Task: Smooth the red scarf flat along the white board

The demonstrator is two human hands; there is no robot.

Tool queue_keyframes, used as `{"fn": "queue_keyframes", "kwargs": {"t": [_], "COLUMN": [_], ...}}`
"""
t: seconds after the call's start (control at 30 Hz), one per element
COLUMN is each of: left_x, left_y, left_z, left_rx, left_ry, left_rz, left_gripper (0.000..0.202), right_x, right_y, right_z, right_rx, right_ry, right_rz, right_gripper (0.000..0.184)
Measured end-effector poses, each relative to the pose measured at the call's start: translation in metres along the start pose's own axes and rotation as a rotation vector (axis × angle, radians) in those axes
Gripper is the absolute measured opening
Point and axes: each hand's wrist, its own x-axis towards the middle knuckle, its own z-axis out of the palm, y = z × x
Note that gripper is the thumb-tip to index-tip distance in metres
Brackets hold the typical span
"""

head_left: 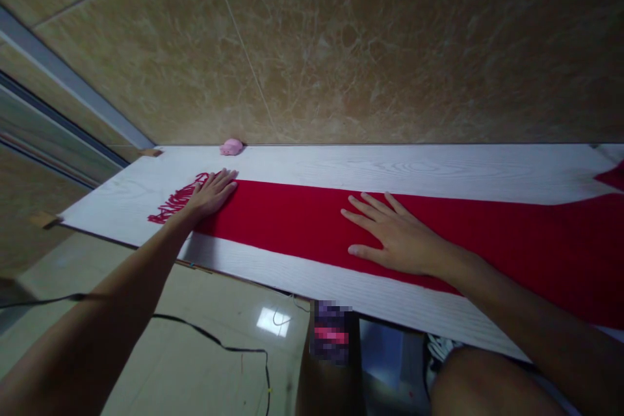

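Observation:
A long red scarf (287,214) lies stretched out flat along a white wood-grain board (439,166). Its fringe (175,205) spreads in loose strands at the left end, and the right end runs out of view. My left hand (212,195) rests flat on the scarf beside the fringe, fingers together and stretched out. Farther right, my right hand (394,234) lies palm down on the scarf with its fingers spread. Neither hand grips the cloth.
A small pink object (231,147) sits at the board's back edge against the marbled tile wall (365,45). A dark cable (209,336) hangs below on the left, above the tiled floor (195,377). My knees are under the front edge.

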Motion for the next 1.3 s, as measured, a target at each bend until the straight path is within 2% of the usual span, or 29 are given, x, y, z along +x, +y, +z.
{"fn": "queue_keyframes", "kwargs": {"t": [0.2, 0.3, 0.33, 0.4, 0.53, 0.67, 0.77, 0.97, 1.1, 1.3], "left_x": [-0.002, -0.011, -0.017, -0.031, -0.077, -0.124, -0.142, -0.145, -0.142, -0.142], "left_y": [0.007, 0.016, 0.019, 0.024, 0.033, 0.036, 0.033, 0.032, 0.034, 0.035], "left_z": [-0.003, -0.007, -0.008, -0.012, -0.026, -0.036, -0.036, -0.026, -0.024, -0.026], "left_rx": [-0.139, -0.166, -0.168, -0.178, -0.227, -0.207, -0.134, -0.049, -0.023, -0.021], "left_ry": [-0.01, 0.125, 0.186, 0.268, 0.282, 0.345, 0.349, 0.27, 0.282, 0.285], "left_rz": [-0.075, -0.102, -0.072, 0.081, 0.457, 0.601, 0.671, 0.7, 0.695, 0.658], "left_gripper": [0.072, 0.072, 0.071, 0.063, 0.04, 0.034, 0.032, 0.029, 0.033, 0.04], "right_x": [0.0, 0.001, 0.001, 0.001, 0.002, 0.005, 0.006, 0.006, 0.006, 0.005], "right_y": [0.0, 0.001, 0.002, 0.003, 0.007, 0.014, 0.019, 0.016, 0.01, 0.007], "right_z": [-0.001, -0.001, 0.0, 0.0, 0.005, 0.015, 0.021, 0.016, 0.009, 0.006], "right_rx": [-0.008, 0.006, 0.011, 0.017, 0.029, 0.058, 0.061, 0.043, 0.018, 0.039], "right_ry": [-0.018, 0.008, 0.018, 0.031, 0.037, 0.102, 0.131, 0.11, 0.05, 0.058], "right_rz": [-0.003, -0.018, -0.025, -0.033, -0.025, -0.053, -0.068, -0.069, -0.038, -0.024], "right_gripper": [0.092, 0.09, 0.089, 0.089, 0.089, 0.084, 0.083, 0.086, 0.091, 0.087]}}
